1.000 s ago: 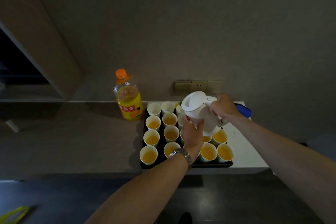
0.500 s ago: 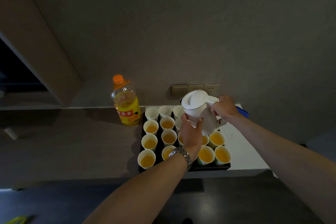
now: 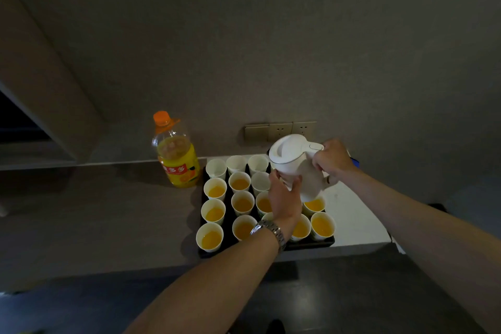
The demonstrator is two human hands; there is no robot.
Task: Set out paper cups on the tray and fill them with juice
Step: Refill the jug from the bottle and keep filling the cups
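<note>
From the head view, a black tray (image 3: 267, 249) sits right of centre in the frame, on a grey counter (image 3: 95, 211), and it is packed with paper cups (image 3: 214, 214) in rows. Most of them hold orange juice; the three at the far edge and one just in front of them look white inside (whether anything is in them I cannot tell).

Over the right part of the tray a white jug (image 3: 294, 161) with a lid hangs tilted towards the left. The right hand (image 3: 332, 158) is wrapped round its handle, fingers curled tight. The left hand (image 3: 284, 196), a metal watch (image 3: 269, 232) on its wrist, comes up from the lower middle of the frame and cups the jug's body from below, thumb on one side and fingers on the other.

Left of the tray stands a juice bottle (image 3: 176, 154) with an orange cap, upright and partly full. On the wall behind the jug there is a strip of sockets (image 3: 279, 131).
</note>
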